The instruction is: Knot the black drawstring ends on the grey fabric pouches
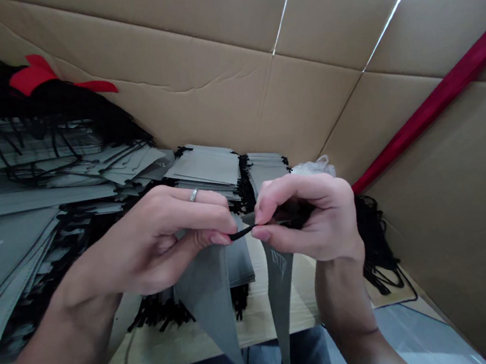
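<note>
Between my two hands, a short length of black cord [241,233] runs above the table. My left hand [177,229], with a ring on one finger, is closed in a pinch on the cord's left part. My right hand [314,214] pinches it a little further right, thumb against forefinger. From below my left hand hangs a flat grey piece [211,299], its face plain. Another grey strip-like piece [281,296], seen nearly edge-on with white lettering, hangs below my right hand. How the cord joins these pieces is hidden by my fingers.
Stacks of flat grey pieces with black cord ends [205,166] stand at the back. More grey piles [14,248] and black cords with red strips [32,78] lie left. Cardboard walls [209,61] enclose the wooden table [158,351]. Black cords [374,242] lie right.
</note>
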{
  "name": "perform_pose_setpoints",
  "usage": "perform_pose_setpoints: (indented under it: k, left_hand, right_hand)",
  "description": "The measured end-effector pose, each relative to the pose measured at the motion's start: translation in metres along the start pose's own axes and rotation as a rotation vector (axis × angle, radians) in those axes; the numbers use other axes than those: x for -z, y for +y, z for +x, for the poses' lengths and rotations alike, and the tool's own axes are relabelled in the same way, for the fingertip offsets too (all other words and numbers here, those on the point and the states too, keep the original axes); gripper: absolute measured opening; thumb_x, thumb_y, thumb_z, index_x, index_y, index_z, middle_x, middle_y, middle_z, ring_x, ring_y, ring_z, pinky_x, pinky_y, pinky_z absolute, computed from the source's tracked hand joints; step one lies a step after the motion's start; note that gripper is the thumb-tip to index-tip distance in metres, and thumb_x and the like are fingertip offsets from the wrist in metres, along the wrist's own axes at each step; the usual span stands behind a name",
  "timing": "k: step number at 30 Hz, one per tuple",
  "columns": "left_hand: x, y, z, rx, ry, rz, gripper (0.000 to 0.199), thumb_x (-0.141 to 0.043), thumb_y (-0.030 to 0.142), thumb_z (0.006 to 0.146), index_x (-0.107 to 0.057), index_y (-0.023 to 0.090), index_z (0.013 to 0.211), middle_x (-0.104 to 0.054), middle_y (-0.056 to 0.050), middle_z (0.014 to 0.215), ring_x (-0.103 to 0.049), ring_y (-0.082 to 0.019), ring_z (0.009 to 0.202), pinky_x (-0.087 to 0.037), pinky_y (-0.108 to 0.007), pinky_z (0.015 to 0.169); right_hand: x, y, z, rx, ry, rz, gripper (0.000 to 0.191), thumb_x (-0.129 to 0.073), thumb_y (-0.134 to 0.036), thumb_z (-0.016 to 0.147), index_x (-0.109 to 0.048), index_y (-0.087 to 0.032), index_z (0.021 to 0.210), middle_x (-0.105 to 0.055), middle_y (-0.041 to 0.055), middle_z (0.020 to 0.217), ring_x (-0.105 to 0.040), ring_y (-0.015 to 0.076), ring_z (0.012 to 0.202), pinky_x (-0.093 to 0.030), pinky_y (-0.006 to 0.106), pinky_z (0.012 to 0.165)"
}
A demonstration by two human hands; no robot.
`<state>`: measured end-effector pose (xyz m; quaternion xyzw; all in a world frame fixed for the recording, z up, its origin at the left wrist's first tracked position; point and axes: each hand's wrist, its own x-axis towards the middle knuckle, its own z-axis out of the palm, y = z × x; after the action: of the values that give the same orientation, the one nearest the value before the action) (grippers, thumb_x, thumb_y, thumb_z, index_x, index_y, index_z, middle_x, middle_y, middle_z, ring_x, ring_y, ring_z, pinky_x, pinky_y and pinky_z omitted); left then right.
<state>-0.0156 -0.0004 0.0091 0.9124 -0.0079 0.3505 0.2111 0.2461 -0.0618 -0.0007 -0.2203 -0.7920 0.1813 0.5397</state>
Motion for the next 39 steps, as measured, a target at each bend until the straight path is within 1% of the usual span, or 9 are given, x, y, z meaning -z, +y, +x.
perform_pose_setpoints:
  k: [4, 9, 12, 17, 21, 24, 27, 34, 39]
  left_hand:
    - [-0.001, 0.002, 0.002, 0.074, 0.067, 0.051, 0.018, -0.064, 0.015, 0.114, -0.067, 0.024, 0.099, -0.059, 0.005, 0.075, -0.047, -0.01, 0.059, -0.04, -0.025, 0.057]
    - [-0.016, 0.004, 0.006, 0.104, 0.162, 0.221, 0.01, -0.065, 0.019, 0.116, -0.075, 0.021, 0.116, -0.074, 0.003, 0.088, -0.064, -0.009, 0.072, -0.046, -0.022, 0.065]
    - [-0.02, 0.005, 0.004, 0.053, 0.195, 0.289, 0.009, -0.065, 0.018, 0.117, -0.074, 0.021, 0.115, -0.074, 0.002, 0.088, -0.061, -0.01, 0.071, -0.044, -0.025, 0.064]
    - [-0.022, 0.004, 0.001, 0.055, 0.163, 0.443, 0.013, -0.057, 0.021, 0.12, -0.068, 0.021, 0.113, -0.07, 0.002, 0.087, -0.06, -0.014, 0.071, -0.043, -0.031, 0.065]
    - [-0.023, 0.003, 0.0, 0.047, 0.132, 0.503, 0.017, -0.052, 0.018, 0.121, -0.065, 0.02, 0.111, -0.063, 0.002, 0.086, -0.052, -0.014, 0.069, -0.038, -0.035, 0.064]
    - [-0.021, 0.006, 0.002, 0.027, 0.123, 0.402, 0.021, -0.052, 0.007, 0.114, -0.061, 0.021, 0.102, -0.056, 0.003, 0.085, -0.047, -0.013, 0.068, -0.035, -0.033, 0.061]
    - [-0.018, 0.011, 0.005, 0.042, 0.131, 0.18, 0.025, -0.051, 0.003, 0.112, -0.062, 0.022, 0.099, -0.057, 0.002, 0.084, -0.05, -0.011, 0.067, -0.038, -0.028, 0.06]
    - [-0.021, 0.012, 0.006, 0.094, 0.156, -0.237, 0.034, -0.06, 0.03, 0.121, -0.066, 0.025, 0.088, -0.06, -0.001, 0.073, -0.052, -0.015, 0.06, -0.043, -0.033, 0.058]
    - [-0.019, 0.016, 0.008, 0.115, 0.191, -0.12, 0.031, -0.06, 0.025, 0.119, -0.063, 0.024, 0.088, -0.058, 0.002, 0.071, -0.051, -0.013, 0.063, -0.043, -0.028, 0.061]
  right_hand:
    - [-0.001, 0.0, 0.0, -0.039, 0.0, -0.047, 0.023, -0.094, -0.011, 0.091, -0.08, -0.025, 0.102, -0.078, -0.0021, 0.086, -0.068, 0.0135, 0.072, -0.053, 0.027, 0.061]
    - [0.001, -0.004, 0.001, -0.048, 0.011, -0.084, 0.029, -0.097, -0.007, 0.088, -0.081, -0.024, 0.104, -0.08, -0.0009, 0.095, -0.071, 0.0143, 0.081, -0.054, 0.027, 0.068]
    - [-0.001, -0.005, 0.002, -0.07, 0.028, -0.063, 0.034, -0.103, -0.008, 0.084, -0.081, -0.024, 0.105, -0.081, -0.0021, 0.096, -0.068, 0.0121, 0.078, -0.053, 0.024, 0.064]
    - [-0.007, -0.006, 0.002, -0.096, 0.075, -0.118, 0.022, -0.101, -0.017, 0.09, -0.083, -0.022, 0.101, -0.08, -0.0003, 0.092, -0.067, 0.0124, 0.074, -0.054, 0.024, 0.061]
    - [-0.006, -0.005, 0.001, -0.087, 0.066, -0.124, 0.014, -0.093, -0.015, 0.094, -0.084, -0.022, 0.102, -0.079, -0.0006, 0.088, -0.062, 0.011, 0.069, -0.051, 0.025, 0.059]
    - [-0.002, -0.003, 0.001, -0.1, 0.042, -0.08, 0.016, -0.097, -0.018, 0.092, -0.085, -0.023, 0.102, -0.079, -0.0001, 0.085, -0.065, 0.0123, 0.069, -0.05, 0.025, 0.056]
    - [-0.002, 0.001, 0.004, -0.064, 0.026, 0.022, 0.02, -0.103, -0.022, 0.089, -0.085, -0.024, 0.099, -0.078, -0.0001, 0.079, -0.072, 0.0158, 0.072, -0.055, 0.026, 0.057]
    - [-0.018, 0.018, 0.005, 0.026, 0.052, 0.271, 0.034, -0.107, -0.046, 0.088, -0.081, -0.024, 0.089, -0.077, -0.0013, 0.074, -0.068, 0.0138, 0.058, -0.06, 0.031, 0.059]
    - [-0.013, 0.013, 0.004, -0.135, 0.069, 0.265, 0.031, -0.105, -0.045, 0.092, -0.084, -0.023, 0.097, -0.077, -0.0009, 0.077, -0.065, 0.013, 0.059, -0.055, 0.028, 0.056]
